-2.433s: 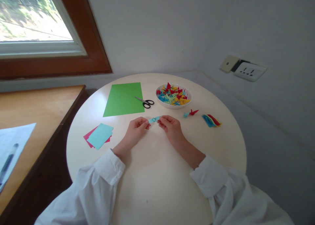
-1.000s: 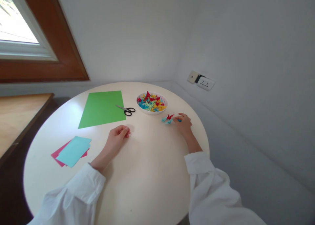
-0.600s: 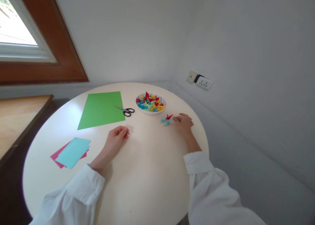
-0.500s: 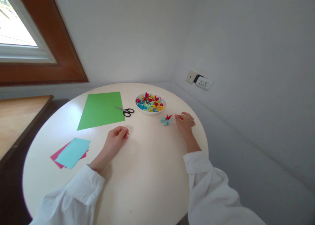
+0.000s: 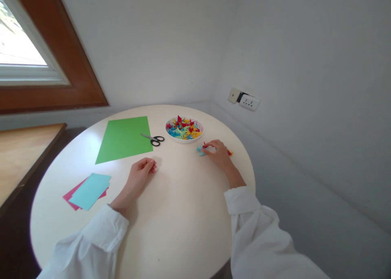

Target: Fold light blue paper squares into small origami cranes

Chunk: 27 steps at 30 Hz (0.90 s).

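My right hand is at the right of the table, thumb and forefinger closed around a small red paper crane. Beside its fingertips lie light blue paper cranes, partly covered by the hand. Behind the knuckles, a bit of red and yellow folded paper peeks out. My left hand rests on the table with curled fingers, and nothing shows in it. A white bowl full of colourful paper cranes stands beyond my right hand.
Black-handled scissors lie partly on a green sheet at the back left. Light blue paper overlaps pink paper near my left sleeve. The round white table stands near a wall with a socket.
My right hand has moved left onto the small cranes, covering part of them. Red and yellow paper has come into view behind it. My left hand stays where it was.
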Each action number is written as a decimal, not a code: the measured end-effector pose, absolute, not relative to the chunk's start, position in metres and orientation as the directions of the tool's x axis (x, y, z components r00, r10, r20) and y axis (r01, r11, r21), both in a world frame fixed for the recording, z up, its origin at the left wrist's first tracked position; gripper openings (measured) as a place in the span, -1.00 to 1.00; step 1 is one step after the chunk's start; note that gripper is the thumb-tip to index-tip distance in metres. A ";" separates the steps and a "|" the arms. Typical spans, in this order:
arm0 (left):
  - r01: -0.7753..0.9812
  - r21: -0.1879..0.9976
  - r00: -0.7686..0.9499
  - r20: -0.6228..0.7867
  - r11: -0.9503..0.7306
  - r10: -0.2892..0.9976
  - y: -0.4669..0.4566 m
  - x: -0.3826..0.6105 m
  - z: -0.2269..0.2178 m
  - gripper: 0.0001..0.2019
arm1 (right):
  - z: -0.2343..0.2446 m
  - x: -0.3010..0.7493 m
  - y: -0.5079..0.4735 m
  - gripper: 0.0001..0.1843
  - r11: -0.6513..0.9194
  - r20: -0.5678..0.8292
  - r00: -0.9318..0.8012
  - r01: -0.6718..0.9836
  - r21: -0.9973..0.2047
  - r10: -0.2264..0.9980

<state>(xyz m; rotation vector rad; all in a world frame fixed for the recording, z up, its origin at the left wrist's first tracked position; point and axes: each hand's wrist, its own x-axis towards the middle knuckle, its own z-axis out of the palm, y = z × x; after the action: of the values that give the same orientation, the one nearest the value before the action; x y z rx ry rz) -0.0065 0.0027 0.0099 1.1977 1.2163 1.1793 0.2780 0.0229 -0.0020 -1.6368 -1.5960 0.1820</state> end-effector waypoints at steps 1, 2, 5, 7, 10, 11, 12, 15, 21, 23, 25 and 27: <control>0.006 1.000 0.010 -0.028 0.028 1.000 0.003 -0.006 0.010 -0.74 | -0.003 0.278 0.023 -0.83 0.139 0.415 0.182 0.762 -0.632 0.891; 0.007 1.000 0.008 -0.029 0.029 1.000 0.002 -0.006 0.010 -0.74 | -0.004 0.278 0.022 -0.82 0.133 0.398 0.177 0.759 -0.638 0.900; 0.010 1.000 0.008 -0.030 0.030 1.000 0.002 -0.006 0.011 -0.74 | -0.007 0.278 0.023 -0.84 0.103 0.338 0.170 0.745 -0.659 0.926; 0.015 1.000 0.010 -0.023 0.022 1.000 0.002 -0.006 0.011 -0.74 | -0.008 0.278 0.024 -0.87 0.094 0.313 0.170 0.731 -0.676 0.934; 0.010 1.000 0.014 -0.016 0.016 1.000 0.003 -0.007 0.009 -0.74 | -0.006 0.278 0.024 -0.90 0.090 0.307 0.178 0.718 -0.690 0.935; 0.010 1.000 0.015 -0.014 0.013 1.000 0.004 -0.006 0.009 -0.73 | -0.005 0.277 0.024 -0.90 0.091 0.308 0.177 0.717 -0.691 0.935; 0.014 1.000 0.016 -0.008 0.008 1.000 0.004 -0.006 0.008 -0.73 | -0.003 0.276 0.023 -0.90 0.094 0.306 0.174 0.715 -0.693 0.936; 0.056 0.998 0.020 0.026 -0.027 0.999 0.004 -0.004 0.008 -0.74 | 0.002 0.265 0.019 -0.88 0.118 0.293 0.136 0.699 -0.705 0.946; 0.187 0.980 0.110 0.054 -0.074 0.992 -0.002 0.002 0.011 -0.74 | 0.014 0.211 -0.009 -0.90 0.361 0.349 -0.146 0.618 -0.698 0.926; 0.207 0.974 0.159 0.062 -0.095 0.985 -0.003 0.003 0.009 -0.75 | 0.018 0.194 -0.019 -0.94 0.390 0.331 -0.213 0.596 -0.702 0.919; 0.183 0.977 0.189 0.071 -0.106 0.979 -0.002 0.003 0.004 -0.75 | 0.020 0.182 -0.027 -0.95 0.437 0.330 -0.286 0.579 -0.688 0.900; 0.194 0.974 0.244 0.071 -0.120 0.967 -0.001 0.004 0.000 -0.75 | 0.020 0.176 -0.030 -0.94 0.493 0.345 -0.355 0.554 -0.670 0.869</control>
<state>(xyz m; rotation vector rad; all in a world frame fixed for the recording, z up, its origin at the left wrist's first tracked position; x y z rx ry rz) 0.0037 -0.0010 -0.0002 1.5366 1.1282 0.9917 0.1757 -0.0300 0.0196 -1.1663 -2.0531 0.5875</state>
